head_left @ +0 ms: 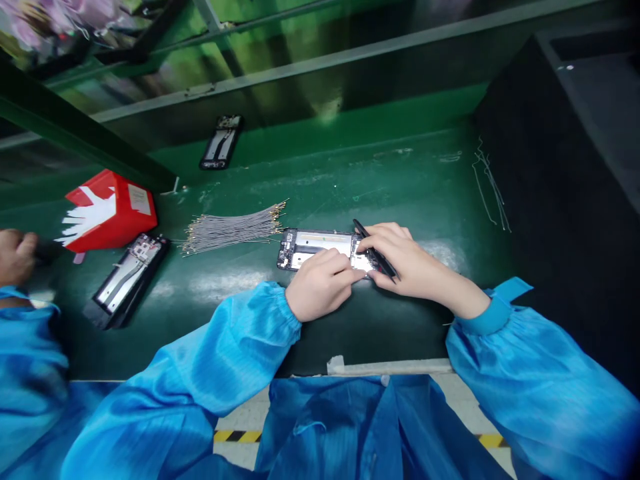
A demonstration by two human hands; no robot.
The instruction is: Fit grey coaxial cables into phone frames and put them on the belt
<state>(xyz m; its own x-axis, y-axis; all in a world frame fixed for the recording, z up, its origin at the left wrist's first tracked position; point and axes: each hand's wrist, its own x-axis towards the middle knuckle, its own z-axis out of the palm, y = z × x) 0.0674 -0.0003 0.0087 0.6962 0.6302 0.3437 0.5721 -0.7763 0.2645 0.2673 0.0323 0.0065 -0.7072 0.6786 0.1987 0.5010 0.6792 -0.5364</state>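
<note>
An opened phone frame (310,245) lies flat on the green bench in front of me. My left hand (323,283) rests on its near edge with the fingers curled and pressed down on it. My right hand (400,260) covers the frame's right end and grips black tweezers (375,250), which slant across the fingers toward the frame. Both arms wear blue sleeves.
A bundle of thin grey cables (233,228) lies left of the frame. Further left are a second phone frame (127,280) and a red box (107,210). A third frame (221,141) lies at the back. Another person's hand (17,257) is at the left edge. A black bin (575,167) stands right.
</note>
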